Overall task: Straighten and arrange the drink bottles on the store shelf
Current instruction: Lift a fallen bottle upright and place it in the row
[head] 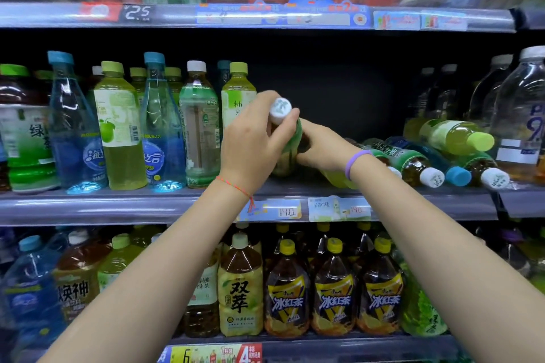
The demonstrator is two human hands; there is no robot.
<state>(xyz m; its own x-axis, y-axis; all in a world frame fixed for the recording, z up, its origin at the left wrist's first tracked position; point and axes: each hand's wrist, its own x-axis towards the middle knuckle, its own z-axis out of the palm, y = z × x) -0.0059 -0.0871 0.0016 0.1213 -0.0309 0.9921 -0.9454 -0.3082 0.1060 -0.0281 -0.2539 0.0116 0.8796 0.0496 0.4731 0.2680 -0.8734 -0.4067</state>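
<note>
Fingers point(267, 127) of the left hand point(250, 141) are wrapped tight round the neck of a white-capped tea bottle point(290, 141), just under its cap point(280, 107), while the right hand point(321, 147) closes on the same bottle's green-labelled body from the 3 o'clock side. The bottle tilts, cap toward the camera, over the bare stretch of the middle shelf point(177, 200), near the centre of the view. At 9 o'clock of it stands a neat upright row point(118, 127); at 3 o'clock lies a heap of toppled bottles point(427, 156), caps pointing outward, some close to the shelf lip. The likeliest mishap, as I judge it: the right forearm hangs over that heap, and a careless sweep while standing the held bottle up could nudge a loose one over the edge. Setting the base down crooked beside the green-capped bottle point(237, 103) could also knock the standing row. Both hands grip firmly, nothing loose in either, so a slip of the held bottle itself looks unlikely.
</note>
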